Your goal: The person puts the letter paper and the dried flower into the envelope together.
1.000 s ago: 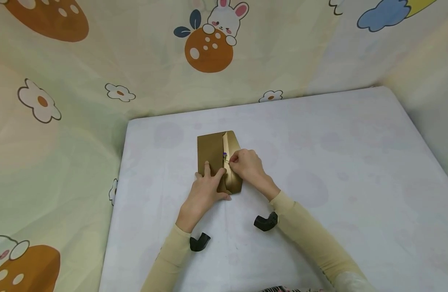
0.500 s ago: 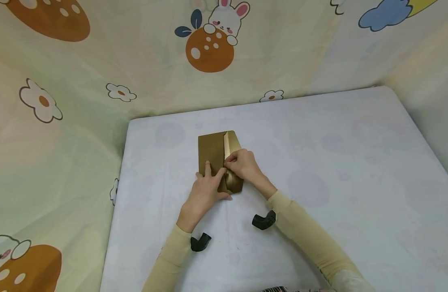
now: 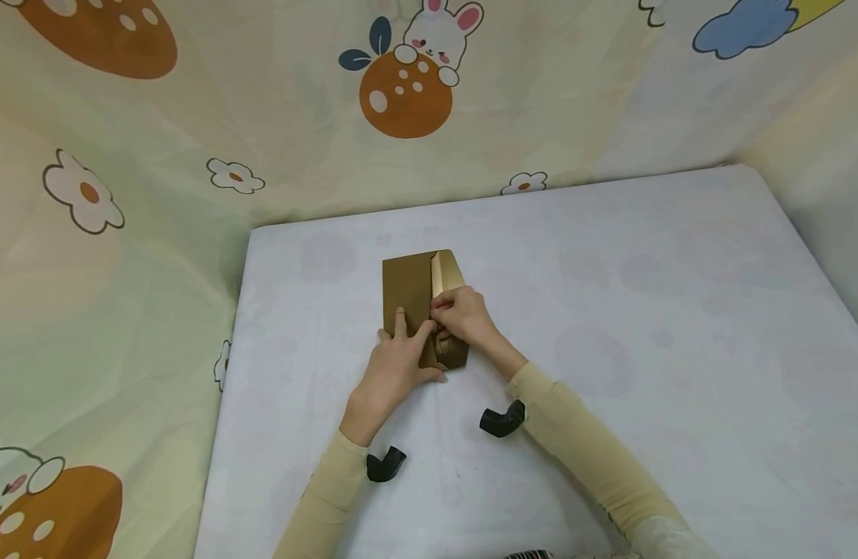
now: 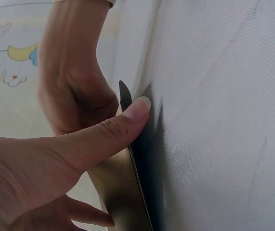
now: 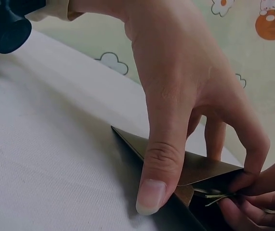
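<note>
A gold envelope [image 3: 406, 283] lies on the table with its flap [image 3: 447, 273] folded out to the right. My left hand [image 3: 392, 363] rests spread on the envelope's lower part, the thumb down along its near edge. In the right wrist view the left forefinger touches the edge of the envelope's mouth, which gapes a little. My right hand [image 3: 468, 318] pinches a small flower sprig at that mouth. Thin greenish stems [image 5: 214, 196] stick out between its fingertips in the right wrist view; the purple blossom is hidden now.
A white cloth covers the table [image 3: 610, 256], with its far edge against a printed fabric wall [image 3: 296, 93]. A black curved piece [image 3: 387, 464] sits at the left wrist, and a similar black piece [image 3: 501, 419] at the right.
My right hand has moved a little left, to the envelope's mouth. The purple blossom that showed there a second ago is out of sight. The left hand stays in place on the envelope.
</note>
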The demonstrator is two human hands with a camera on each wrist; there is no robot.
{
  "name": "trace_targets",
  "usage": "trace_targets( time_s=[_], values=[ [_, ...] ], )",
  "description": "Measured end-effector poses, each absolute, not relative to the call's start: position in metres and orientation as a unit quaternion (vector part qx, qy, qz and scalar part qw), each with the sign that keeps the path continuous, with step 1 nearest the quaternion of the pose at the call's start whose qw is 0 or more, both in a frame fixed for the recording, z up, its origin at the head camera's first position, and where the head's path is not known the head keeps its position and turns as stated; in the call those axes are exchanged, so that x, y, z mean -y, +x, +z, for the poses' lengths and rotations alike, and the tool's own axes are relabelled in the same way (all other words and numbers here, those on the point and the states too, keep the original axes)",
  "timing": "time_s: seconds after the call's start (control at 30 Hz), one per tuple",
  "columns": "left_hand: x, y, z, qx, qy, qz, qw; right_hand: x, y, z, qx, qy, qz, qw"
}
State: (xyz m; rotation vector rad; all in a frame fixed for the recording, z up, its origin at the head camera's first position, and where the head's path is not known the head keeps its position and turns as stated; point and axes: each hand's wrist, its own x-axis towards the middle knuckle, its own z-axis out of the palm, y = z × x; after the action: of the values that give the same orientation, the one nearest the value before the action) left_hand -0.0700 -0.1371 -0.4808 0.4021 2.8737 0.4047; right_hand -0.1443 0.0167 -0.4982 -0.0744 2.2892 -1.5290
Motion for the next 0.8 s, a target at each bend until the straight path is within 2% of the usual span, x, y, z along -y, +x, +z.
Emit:
trace_targets(
  time_s=[0.23,0.8],
  values=[
    [0.1374,-0.0696,-0.4805,-0.975,0.138,0.139,0.100,-0.0119,-0.1468,-0.5021,-0.838,-0.031,-0.515,0.178],
    [0.1380,-0.0687,-0.4810,-0.975,0.144,0.135,0.099,-0.0143,-0.1467,-0.5065,-0.810,-0.001,-0.546,0.213]
  ],
)
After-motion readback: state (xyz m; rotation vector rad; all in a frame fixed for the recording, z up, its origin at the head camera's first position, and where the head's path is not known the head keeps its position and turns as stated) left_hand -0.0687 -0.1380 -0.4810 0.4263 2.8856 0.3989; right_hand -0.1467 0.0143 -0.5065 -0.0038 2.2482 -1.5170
